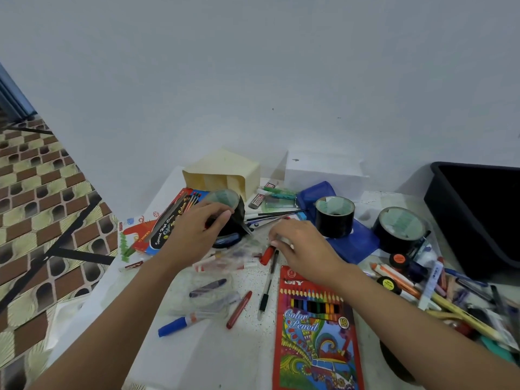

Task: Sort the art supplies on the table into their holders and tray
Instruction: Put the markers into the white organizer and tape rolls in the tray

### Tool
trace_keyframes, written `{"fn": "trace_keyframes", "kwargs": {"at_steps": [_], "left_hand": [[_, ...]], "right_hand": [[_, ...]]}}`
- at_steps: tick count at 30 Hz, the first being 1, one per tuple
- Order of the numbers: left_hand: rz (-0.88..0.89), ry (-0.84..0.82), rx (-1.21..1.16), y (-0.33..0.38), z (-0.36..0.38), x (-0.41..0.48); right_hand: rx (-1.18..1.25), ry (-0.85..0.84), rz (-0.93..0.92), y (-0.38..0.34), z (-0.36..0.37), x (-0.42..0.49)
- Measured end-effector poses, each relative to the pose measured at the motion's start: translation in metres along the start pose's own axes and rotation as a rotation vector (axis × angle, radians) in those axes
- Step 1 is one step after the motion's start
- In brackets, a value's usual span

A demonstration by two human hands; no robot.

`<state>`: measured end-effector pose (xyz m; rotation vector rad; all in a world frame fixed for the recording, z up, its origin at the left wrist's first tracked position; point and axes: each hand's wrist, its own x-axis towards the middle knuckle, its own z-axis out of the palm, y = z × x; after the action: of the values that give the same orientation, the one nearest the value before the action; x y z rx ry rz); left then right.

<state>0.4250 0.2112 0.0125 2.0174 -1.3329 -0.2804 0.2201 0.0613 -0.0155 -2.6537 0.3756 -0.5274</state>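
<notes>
Tape roll (226, 199), black with a pale green core, stands tilted on edge; left hand (194, 235) grips it, right hand (301, 246) hovers palm-down, fingers curled, grasp unclear.

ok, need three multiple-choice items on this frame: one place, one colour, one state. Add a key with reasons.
1. Where does the black tray sit?
A) far right
B) far left
C) on top of the pencil box

2. What colour is the cap of the capped marker at the near left?
A) green
B) blue
C) yellow

3. What is the left hand doing?
A) lying flat, holding nothing
B) lifting the pencil box
C) gripping a black tape roll

Key:
1 A, its dark wall runs along the right edge of the view.
2 B, the cap is plainly blue against the white body.
3 C, the fingers curl over the tilted roll.
</notes>
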Motion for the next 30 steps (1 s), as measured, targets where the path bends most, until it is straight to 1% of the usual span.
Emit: {"fn": "trace_keyframes", "kwargs": {"at_steps": [2, 4, 8, 10, 12, 13, 15, 17, 19, 22, 25, 26, 28, 30], "left_hand": [[0.004, -0.011, -0.007, 0.003, 0.0, 0.002], [-0.002, -0.021, -0.012, 0.003, 0.0, 0.003], [-0.042, -0.035, -0.06, 0.003, -0.004, 0.004], [-0.046, -0.048, -0.055, 0.006, -0.007, 0.003], [-0.041, -0.052, -0.049, 0.009, -0.008, 0.002], [-0.035, -0.051, -0.051, 0.011, -0.008, 0.002], [-0.027, -0.05, -0.08, 0.015, -0.007, -0.002], [-0.025, -0.063, -0.13, 0.02, -0.005, -0.008], [-0.021, -0.113, -0.151, 0.027, -0.003, -0.016], [0.016, -0.216, -0.093, 0.033, 0.001, -0.028], [0.006, -0.228, -0.07, 0.038, 0.004, -0.045], [-0.015, -0.219, -0.082, 0.04, 0.006, -0.051], [-0.062, -0.19, -0.139, 0.047, 0.008, -0.063], [-0.131, -0.15, -0.25, 0.052, 0.01, -0.071]], "right_hand": [[0.066, 0.011, 0.077, -0.002, -0.006, -0.005], [0.194, 0.055, 0.167, -0.005, -0.016, -0.01], [0.462, 0.213, 0.366, -0.004, -0.041, -0.014], [0.631, 0.257, 0.462, -0.004, -0.051, -0.015], [0.863, 0.28, 0.58, -0.004, -0.057, -0.016], [0.967, 0.275, 0.645, -0.004, -0.059, -0.018], [1.082, 0.211, 0.739, -0.002, -0.059, -0.023], [1.152, 0.12, 0.765, -0.002, -0.057, -0.031], [1.212, 0.086, 0.767, -0.004, -0.054, -0.038], [1.261, 0.132, 0.789, -0.006, -0.054, -0.047], [1.249, 0.133, 0.796, -0.006, -0.059, -0.052], [1.209, 0.111, 0.808, -0.006, -0.06, -0.052], [1.111, 0.016, 0.785, -0.007, -0.058, -0.052], [0.953, -0.109, 0.69, -0.011, -0.055, -0.054]]}}
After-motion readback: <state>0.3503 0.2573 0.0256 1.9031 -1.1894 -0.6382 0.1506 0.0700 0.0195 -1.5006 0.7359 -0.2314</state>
